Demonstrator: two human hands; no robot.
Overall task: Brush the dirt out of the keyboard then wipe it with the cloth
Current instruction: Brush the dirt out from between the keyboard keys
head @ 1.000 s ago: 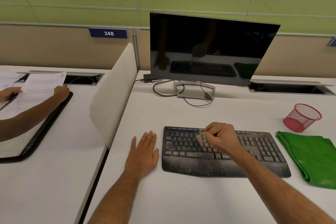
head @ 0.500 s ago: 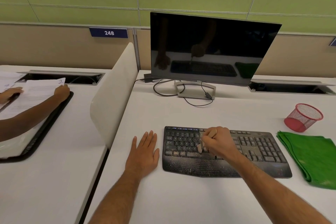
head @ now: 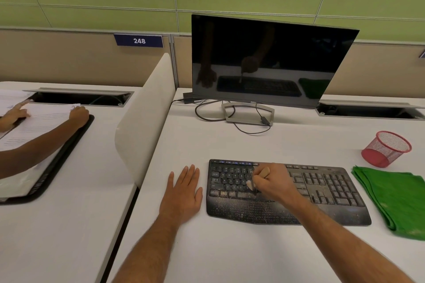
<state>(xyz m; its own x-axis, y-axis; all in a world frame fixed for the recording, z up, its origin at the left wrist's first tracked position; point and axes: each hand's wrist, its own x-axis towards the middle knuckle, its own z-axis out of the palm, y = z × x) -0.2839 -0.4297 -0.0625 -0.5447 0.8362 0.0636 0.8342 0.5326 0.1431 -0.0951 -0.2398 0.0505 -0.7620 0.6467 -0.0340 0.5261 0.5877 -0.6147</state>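
Observation:
A black keyboard (head: 328, 190) lies on the white desk, its palm rest and lower keys speckled with pale dirt. My right hand (head: 274, 182) grips a small wooden-handled brush (head: 253, 182) over the keyboard's middle-left keys, bristles down on the keys. My left hand (head: 181, 195) rests flat on the desk just left of the keyboard, fingers straight. A folded green cloth (head: 395, 197) lies to the right of the keyboard.
A dark monitor (head: 271, 60) stands behind the keyboard with cables at its base. A red mesh cup (head: 386, 148) lies tipped behind the cloth. A white divider (head: 145, 117) separates the left desk, where another person's hands (head: 78, 114) hold papers.
My right hand has brushed toward me and slightly left across the keys. My left hand has stayed put. The other person's left hand now points at the papers.

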